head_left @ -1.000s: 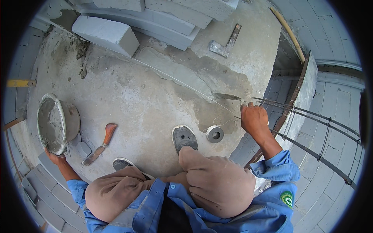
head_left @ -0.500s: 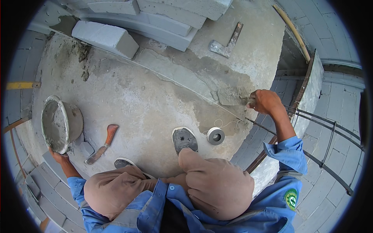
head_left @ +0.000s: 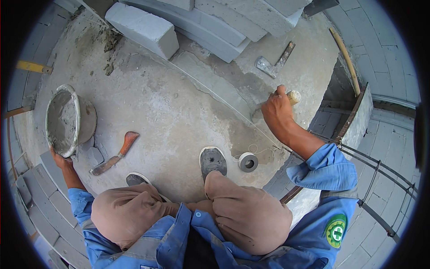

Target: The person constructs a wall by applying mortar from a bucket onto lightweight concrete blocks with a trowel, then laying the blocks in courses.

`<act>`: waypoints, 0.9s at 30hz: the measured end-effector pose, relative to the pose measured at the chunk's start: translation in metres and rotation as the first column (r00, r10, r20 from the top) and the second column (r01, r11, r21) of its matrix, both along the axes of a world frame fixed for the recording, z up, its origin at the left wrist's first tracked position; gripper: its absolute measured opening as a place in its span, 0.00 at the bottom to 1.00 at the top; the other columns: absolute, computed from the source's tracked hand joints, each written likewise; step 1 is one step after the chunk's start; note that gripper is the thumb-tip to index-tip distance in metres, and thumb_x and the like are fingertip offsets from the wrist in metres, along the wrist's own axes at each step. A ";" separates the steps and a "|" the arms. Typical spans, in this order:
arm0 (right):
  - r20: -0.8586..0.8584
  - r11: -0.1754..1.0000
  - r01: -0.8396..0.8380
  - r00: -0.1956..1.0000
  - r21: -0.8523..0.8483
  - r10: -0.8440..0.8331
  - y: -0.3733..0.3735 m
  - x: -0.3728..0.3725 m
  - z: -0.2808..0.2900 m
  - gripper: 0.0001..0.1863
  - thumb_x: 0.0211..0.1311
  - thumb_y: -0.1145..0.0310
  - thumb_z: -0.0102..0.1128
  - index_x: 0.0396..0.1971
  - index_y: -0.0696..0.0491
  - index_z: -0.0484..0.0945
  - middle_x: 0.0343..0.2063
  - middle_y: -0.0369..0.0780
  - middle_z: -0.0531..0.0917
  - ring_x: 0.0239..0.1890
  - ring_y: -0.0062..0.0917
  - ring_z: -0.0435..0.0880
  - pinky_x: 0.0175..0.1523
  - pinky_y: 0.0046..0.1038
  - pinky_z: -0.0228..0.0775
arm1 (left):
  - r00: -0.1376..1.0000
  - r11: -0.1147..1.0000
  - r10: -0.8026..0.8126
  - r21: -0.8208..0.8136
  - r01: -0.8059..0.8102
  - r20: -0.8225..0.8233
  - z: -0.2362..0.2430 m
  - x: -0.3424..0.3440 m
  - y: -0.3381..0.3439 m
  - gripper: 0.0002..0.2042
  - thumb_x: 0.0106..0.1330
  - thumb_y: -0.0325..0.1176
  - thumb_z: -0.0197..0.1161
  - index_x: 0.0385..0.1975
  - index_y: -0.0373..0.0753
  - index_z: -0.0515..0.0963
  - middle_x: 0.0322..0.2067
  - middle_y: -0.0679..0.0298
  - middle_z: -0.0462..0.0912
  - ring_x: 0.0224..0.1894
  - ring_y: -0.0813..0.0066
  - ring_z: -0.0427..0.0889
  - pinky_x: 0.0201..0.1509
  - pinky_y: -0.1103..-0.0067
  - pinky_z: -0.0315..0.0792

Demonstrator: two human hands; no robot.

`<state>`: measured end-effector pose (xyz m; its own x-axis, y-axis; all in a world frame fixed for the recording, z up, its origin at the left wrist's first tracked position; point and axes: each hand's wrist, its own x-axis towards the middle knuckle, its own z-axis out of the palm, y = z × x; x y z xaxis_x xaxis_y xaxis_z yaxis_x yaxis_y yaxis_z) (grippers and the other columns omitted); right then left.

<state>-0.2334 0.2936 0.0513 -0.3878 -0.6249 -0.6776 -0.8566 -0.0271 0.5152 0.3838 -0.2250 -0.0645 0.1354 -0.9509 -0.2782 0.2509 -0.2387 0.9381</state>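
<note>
My right hand (head_left: 278, 112) is closed around the trowel, whose pale handle end (head_left: 294, 97) sticks out past the fingers. Most of the blade is hidden behind the hand; a grey bit shows at its left, by the right end of a wet mortar strip (head_left: 215, 85) spread on the concrete. A taut white string (head_left: 201, 83) runs along that strip. Over at the left, my left hand (head_left: 62, 160) grips the lower rim of a tilted bucket (head_left: 88, 121) with grey mortar (head_left: 61, 119) inside.
A white block (head_left: 143, 28) sits at the strip's far end, beside stacked blocks (head_left: 224, 22). A hammer-like tool (head_left: 274, 62) lies beyond my right hand. Nearer are an orange-handled blade (head_left: 117, 151) and a string reel (head_left: 247, 162). Steel bars (head_left: 376, 168) stick out at right, past the floor's edge.
My right hand has swung left and farther away, turning the trowel so its handle end now points up and right. The left hand keeps its hold on the bucket. The view has shifted slightly.
</note>
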 end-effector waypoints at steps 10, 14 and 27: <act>0.043 0.989 -0.142 0.989 0.028 0.141 -0.073 0.022 -0.008 0.11 0.64 0.66 0.59 0.40 0.43 0.90 0.40 0.36 0.90 0.50 0.27 0.84 0.67 0.42 0.51 | 0.997 0.996 0.071 -0.043 -0.072 -0.026 0.001 -0.014 0.007 0.24 0.77 0.42 0.53 0.67 0.34 0.69 0.64 0.56 0.76 0.62 0.56 0.78 0.67 0.63 0.72; 0.018 0.982 -0.165 0.986 -0.096 0.167 -0.102 0.025 -0.009 0.10 0.63 0.66 0.59 0.35 0.43 0.90 0.36 0.36 0.89 0.48 0.26 0.85 0.65 0.40 0.53 | 0.993 0.992 0.112 -0.051 -0.113 -0.037 0.005 -0.017 0.012 0.23 0.77 0.40 0.55 0.65 0.32 0.71 0.63 0.56 0.77 0.61 0.58 0.79 0.66 0.65 0.73; 0.233 0.906 0.326 0.935 -0.269 -0.267 -0.146 -0.007 0.011 0.13 0.62 0.60 0.62 0.32 0.54 0.88 0.36 0.47 0.89 0.45 0.42 0.88 0.48 0.43 0.78 | 0.991 0.988 0.134 -0.079 -0.135 -0.015 0.014 -0.029 0.021 0.24 0.77 0.41 0.56 0.65 0.32 0.71 0.63 0.55 0.77 0.61 0.58 0.79 0.66 0.65 0.73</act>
<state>-0.2409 0.1476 0.0618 -0.4719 -0.6845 -0.5557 -0.8816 0.3733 0.2888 0.3549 -0.2035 -0.0509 0.2615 -0.9433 -0.2046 0.2849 -0.1271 0.9501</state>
